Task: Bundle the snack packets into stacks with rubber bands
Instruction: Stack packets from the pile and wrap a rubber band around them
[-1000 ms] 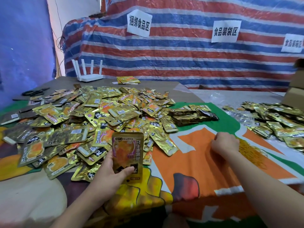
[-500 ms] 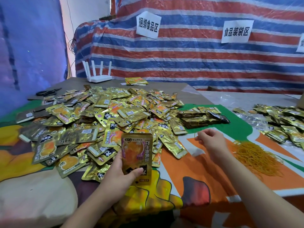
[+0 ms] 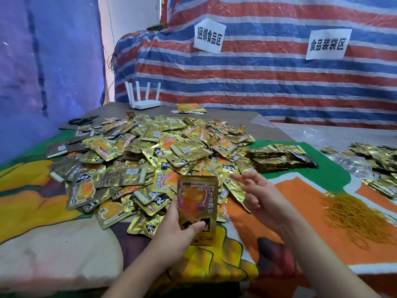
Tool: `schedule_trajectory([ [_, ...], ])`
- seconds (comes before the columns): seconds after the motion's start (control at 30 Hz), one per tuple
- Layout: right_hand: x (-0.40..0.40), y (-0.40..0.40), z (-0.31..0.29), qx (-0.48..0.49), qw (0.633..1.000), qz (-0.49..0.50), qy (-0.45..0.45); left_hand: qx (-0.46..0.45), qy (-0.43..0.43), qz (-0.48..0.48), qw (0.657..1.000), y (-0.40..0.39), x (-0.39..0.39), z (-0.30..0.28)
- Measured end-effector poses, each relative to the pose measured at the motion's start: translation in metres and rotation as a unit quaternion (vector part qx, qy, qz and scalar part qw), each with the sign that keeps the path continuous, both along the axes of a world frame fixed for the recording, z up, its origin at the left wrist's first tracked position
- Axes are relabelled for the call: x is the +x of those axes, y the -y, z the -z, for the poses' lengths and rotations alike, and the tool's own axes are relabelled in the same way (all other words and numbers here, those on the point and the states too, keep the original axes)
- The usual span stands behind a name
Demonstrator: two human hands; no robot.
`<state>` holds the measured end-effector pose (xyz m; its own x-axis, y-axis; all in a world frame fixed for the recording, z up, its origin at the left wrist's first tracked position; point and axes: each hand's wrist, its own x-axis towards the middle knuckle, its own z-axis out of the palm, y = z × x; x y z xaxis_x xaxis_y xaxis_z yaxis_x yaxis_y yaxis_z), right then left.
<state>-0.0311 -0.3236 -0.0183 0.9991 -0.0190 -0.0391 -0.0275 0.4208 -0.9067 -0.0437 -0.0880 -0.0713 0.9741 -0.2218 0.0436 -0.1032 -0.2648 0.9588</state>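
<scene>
Gold foil snack packets [image 3: 196, 209] are held upright in the left hand [image 3: 178, 231]; the right hand [image 3: 256, 198], fingers loosely spread, is seen just right, perhaps pinching a thin rubber band.

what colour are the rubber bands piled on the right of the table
Yellow-orange; the rubber bands show in the head view.

White router [image 3: 143, 99], black scissors [image 3: 82, 120], striped tarp [image 3: 257, 82]
</scene>
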Motion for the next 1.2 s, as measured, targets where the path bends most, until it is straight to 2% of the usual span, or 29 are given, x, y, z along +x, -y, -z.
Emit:
schedule_trajectory([
  [0.13, -0.005, -0.004, -0.032, -0.195, 0.976, -0.032, 0.085, 0.013, 0.032, 0.011, 0.999, 0.001, -0.003, -0.003],
  [0.2, -0.01, -0.012, -0.056, -0.33, 0.935, -0.045, 0.118, 0.02, 0.045, 0.004, 0.999, 0.003, -0.004, -0.004],
  [0.3, -0.016, -0.032, -0.092, -0.55, 0.816, -0.059, 0.167, 0.022, 0.061, 0.022, 0.998, 0.003, -0.006, -0.008],
  [0.4, -0.017, -0.051, -0.115, -0.679, 0.693, -0.096, 0.222, 0.037, 0.081, 0.038, 0.995, 0.005, -0.007, -0.011],
  [0.5, -0.021, -0.071, -0.126, -0.769, 0.569, -0.128, 0.261, 0.057, 0.117, 0.061, 0.99, 0.008, -0.009, -0.015],
  [0.6, -0.021, -0.084, -0.126, -0.848, 0.442, -0.161, 0.244, 0.078, 0.157, 0.059, 0.983, 0.008, -0.014, -0.022],
  [0.63, -0.019, -0.085, -0.125, -0.864, 0.413, -0.172, 0.231, 0.075, 0.16, 0.058, 0.983, 0.007, -0.015, -0.022],
  [0.67, -0.016, -0.085, -0.125, -0.87, 0.404, -0.183, 0.216, 0.072, 0.158, 0.056, 0.983, 0.005, -0.015, -0.021],
  [0.7, -0.013, -0.083, -0.126, -0.865, 0.42, -0.194, 0.195, 0.064, 0.149, 0.054, 0.985, 0.003, -0.015, -0.02],
  [0.8, -0.003, -0.072, -0.126, -0.811, 0.523, -0.221, 0.14, 0.022, 0.106, 0.039, 0.993, 0.0, -0.018, -0.016],
  [0.93, 0.004, -0.065, -0.108, -0.756, 0.602, -0.221, 0.127, -0.022, 0.064, 0.009, 0.998, 0.0, -0.018, -0.016],
  [0.97, 0.005, -0.064, -0.102, -0.729, 0.638, -0.218, 0.119, -0.037, 0.052, 0.004, 0.998, 0.0, -0.017, -0.016],
  [1.03, 0.005, -0.062, -0.089, -0.634, 0.737, -0.212, 0.096, -0.069, 0.036, -0.011, 0.997, 0.0, -0.016, -0.018],
  [1.1, 0.004, -0.062, -0.07, -0.526, 0.828, -0.175, 0.085, -0.121, 0.02, -0.031, 0.992, -0.001, -0.013, -0.023],
  [1.13, 0.001, -0.063, -0.059, -0.494, 0.855, -0.133, 0.084, -0.158, 0.002, -0.038, 0.987, -0.002, -0.01, -0.026],
  [1.2, -0.006, -0.067, -0.038, -0.457, 0.885, -0.019, 0.088, -0.2, -0.028, -0.042, 0.978, -0.005, -0.005, -0.031],
])
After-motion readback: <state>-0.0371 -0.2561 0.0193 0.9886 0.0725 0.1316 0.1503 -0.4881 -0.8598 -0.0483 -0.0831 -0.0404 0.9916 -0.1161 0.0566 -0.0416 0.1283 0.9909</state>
